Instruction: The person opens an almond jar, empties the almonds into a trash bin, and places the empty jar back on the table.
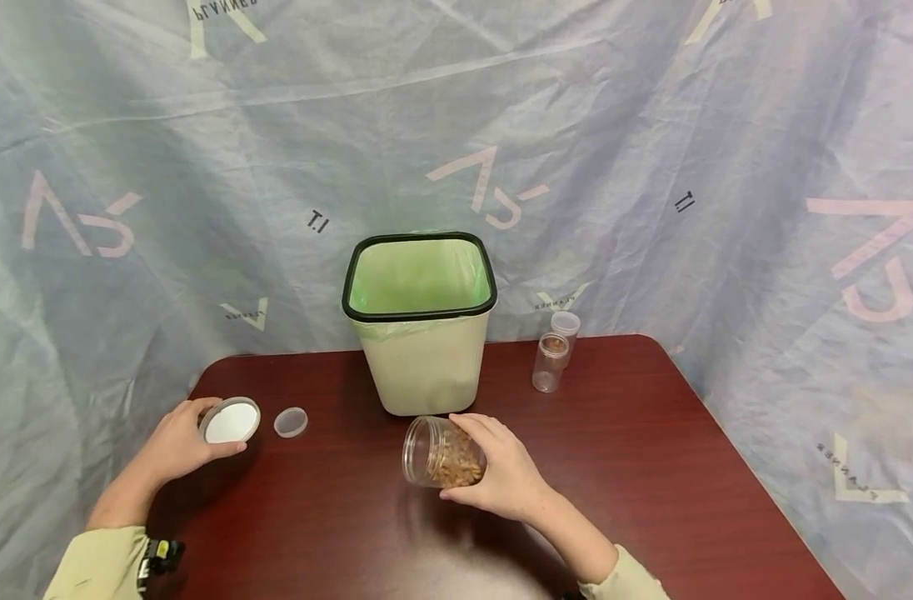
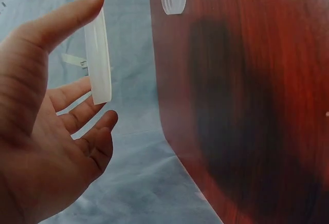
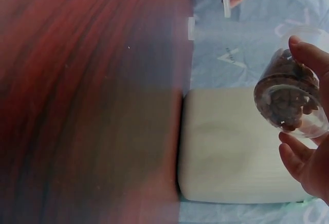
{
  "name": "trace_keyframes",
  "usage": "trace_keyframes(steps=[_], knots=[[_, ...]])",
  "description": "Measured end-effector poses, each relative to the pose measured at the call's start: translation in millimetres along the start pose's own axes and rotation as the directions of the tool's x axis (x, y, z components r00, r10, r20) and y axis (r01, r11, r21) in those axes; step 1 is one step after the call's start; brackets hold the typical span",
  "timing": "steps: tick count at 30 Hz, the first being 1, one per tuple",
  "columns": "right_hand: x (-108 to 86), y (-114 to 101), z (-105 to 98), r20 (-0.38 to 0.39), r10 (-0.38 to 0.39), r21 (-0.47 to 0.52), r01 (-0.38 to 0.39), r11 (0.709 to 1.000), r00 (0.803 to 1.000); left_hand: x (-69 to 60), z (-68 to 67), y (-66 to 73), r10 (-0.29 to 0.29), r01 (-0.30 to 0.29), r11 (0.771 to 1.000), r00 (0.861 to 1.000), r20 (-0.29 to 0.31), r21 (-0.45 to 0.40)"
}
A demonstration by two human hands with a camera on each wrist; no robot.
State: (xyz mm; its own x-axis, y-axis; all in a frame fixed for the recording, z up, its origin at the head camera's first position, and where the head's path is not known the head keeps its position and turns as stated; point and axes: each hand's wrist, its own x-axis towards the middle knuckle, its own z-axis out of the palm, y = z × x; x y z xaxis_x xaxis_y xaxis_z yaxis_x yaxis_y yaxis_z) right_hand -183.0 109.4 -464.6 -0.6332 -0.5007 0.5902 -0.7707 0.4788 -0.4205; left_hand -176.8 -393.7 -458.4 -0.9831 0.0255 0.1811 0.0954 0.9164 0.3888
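Observation:
In the head view my left hand (image 1: 173, 443) pinches a round white lid (image 1: 231, 422) by its edge, above the table's left side. Seen edge-on in the left wrist view, the lid (image 2: 98, 57) sits between thumb and fingers. My right hand (image 1: 507, 473) grips a clear jar (image 1: 422, 454) lying tilted on its side in the air, its uncovered mouth facing left. Small brown pieces (image 1: 458, 465), of a kind I cannot tell, lie inside the jar. The right wrist view shows the brown pieces (image 3: 285, 103) through the jar's bottom.
A cream bin (image 1: 426, 367) with a black rim and green liner stands behind the jar. Another translucent lid (image 1: 291, 422) lies on the dark red table (image 1: 336, 508), right of my left hand. Two small clear jars (image 1: 548, 375) stand at the back right. Printed cloth hangs behind.

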Motion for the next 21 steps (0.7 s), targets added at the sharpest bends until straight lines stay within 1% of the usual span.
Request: trace_keyframes(steps=[5, 10, 15, 21], knots=[[-1.8, 1, 1, 0.011, 0.009, 0.011, -0.009, 1.0, 1.0, 13.1, 2.4, -8.5, 0.007, -0.006, 0.999, 1.0, 0.017, -0.037], [-1.5, 3, 0, 0.019, 0.016, 0.012, -0.016, 1.0, 1.0, 22.2, 8.7, -19.0, -0.017, 0.02, 0.998, 0.999, 0.046, -0.065], [-3.1, 6, 1, 0.022, 0.01, 0.001, -0.01, 1.0, 1.0, 24.4, 17.6, -28.7, -0.048, 0.054, 0.995, 0.997, 0.066, -0.087], [-5.7, 11, 0, 0.009, 0.003, -0.016, -0.002, 1.0, 1.0, 25.9, 23.7, -32.8, -0.064, 0.072, 0.992, 0.995, 0.082, -0.101]])
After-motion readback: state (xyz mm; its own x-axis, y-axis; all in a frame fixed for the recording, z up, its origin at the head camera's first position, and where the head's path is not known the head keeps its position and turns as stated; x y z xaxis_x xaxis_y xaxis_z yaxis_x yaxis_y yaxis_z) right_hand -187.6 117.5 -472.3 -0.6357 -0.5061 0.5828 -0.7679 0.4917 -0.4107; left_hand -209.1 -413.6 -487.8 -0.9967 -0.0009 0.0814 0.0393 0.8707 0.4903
